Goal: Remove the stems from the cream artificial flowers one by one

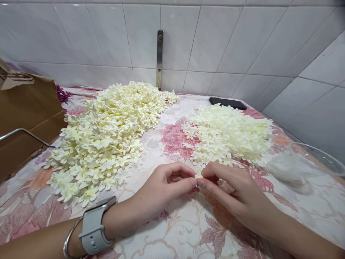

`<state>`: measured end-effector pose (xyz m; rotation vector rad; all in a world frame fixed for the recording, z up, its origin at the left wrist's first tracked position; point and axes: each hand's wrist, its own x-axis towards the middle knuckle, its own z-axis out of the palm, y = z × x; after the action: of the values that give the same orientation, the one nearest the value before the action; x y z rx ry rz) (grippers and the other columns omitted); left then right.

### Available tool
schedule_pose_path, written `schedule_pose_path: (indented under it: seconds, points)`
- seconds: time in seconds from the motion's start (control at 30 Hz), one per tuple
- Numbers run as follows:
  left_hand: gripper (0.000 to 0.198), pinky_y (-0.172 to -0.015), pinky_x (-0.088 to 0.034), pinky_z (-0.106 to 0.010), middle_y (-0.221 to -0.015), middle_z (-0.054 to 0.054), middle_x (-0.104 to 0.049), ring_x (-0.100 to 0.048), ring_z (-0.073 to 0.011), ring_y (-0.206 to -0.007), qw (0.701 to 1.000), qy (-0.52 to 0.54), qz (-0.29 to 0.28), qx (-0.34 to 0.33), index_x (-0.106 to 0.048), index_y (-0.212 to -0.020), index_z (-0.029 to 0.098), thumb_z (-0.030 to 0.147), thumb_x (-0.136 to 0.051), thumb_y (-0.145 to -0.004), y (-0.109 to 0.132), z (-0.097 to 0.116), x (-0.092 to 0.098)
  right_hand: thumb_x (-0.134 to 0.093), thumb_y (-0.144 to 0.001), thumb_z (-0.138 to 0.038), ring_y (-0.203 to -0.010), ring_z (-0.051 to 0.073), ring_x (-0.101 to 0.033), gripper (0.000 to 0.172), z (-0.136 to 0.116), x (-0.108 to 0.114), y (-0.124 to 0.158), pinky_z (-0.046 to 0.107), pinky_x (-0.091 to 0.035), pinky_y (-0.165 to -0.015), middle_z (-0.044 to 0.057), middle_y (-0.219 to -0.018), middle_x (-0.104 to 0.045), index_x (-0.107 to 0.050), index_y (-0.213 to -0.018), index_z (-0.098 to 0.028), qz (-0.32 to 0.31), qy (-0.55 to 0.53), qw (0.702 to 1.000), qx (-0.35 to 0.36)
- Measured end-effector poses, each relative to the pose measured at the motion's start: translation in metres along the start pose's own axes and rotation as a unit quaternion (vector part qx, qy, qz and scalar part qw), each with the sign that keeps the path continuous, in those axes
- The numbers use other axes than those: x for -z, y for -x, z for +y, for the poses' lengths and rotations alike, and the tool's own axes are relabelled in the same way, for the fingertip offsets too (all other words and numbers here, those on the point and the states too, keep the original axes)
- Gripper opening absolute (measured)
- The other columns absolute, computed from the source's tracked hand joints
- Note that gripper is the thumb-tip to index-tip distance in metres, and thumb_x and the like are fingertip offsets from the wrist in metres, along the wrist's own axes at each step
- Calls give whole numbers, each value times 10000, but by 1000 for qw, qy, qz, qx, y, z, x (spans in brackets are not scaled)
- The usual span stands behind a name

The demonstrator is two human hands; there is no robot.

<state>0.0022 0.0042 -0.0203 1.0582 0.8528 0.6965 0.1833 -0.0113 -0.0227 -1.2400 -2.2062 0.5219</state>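
Observation:
My left hand [172,181] and my right hand [231,187] meet at their fingertips over the table, low in the middle of the view. Between them they pinch a small pale yellow artificial flower [198,176], mostly covered by the fingers. Just beyond my right hand lies a pile of loose white flowers [229,133]. A taller heap of creamy yellow flowers [115,122] spreads to the left, past my left hand. On my left wrist are a grey-strapped watch [94,225] and a thin bangle.
The table is covered with a floral cloth [167,233]. A brown cardboard box [29,115] with a metal rod stands at the left. Behind the white pile lies a black phone [228,103]. A clear plastic container [318,158] sits at the right. White tiled walls [178,36] close off the back and right.

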Motion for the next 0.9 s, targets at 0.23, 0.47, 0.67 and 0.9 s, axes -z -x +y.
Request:
schedule_pose_path:
  seconds: [0.23,0.47,0.67,0.9]
  points:
    - [87,-645,-401,-194,-710,16,-633,-546,-106,-690,999,-23,21,5,-686,-726,161,243,-670,-749,-2,-1,3,-456,-908,-217,-603,123,-555,208,-2,4,-3,231,-395,-570,-18,-656,-608,-569,-735,-205,-26,-64,997,-41]
    - [92,-654,-426,-199,-704,4,-656,-559,-111,-676,1000,7,14,3,-727,-722,175,260,-694,-735,-3,-3,5,-463,-903,-293,-590,133,-526,237,-3,7,-4,235,-390,-538,-7,-633,-578,-567,-712,-199,-35,-160,981,-108]
    - [70,-660,-443,-207,-670,6,-666,-574,-107,-648,999,47,4,17,-734,-705,182,251,-729,-701,-3,-4,5,-446,-911,-383,-550,110,-422,315,-1,8,-4,223,-342,-508,-28,-590,-454,-502,-666,-194,-59,-234,962,-126]
    - [95,-650,-435,-201,-638,4,-655,-565,-102,-626,999,48,-6,14,-726,-692,164,255,-724,-716,-2,-3,4,-456,-906,-427,-603,117,-425,324,0,8,-5,228,-349,-542,-17,-644,-463,-495,-686,-192,-65,-304,941,-136]
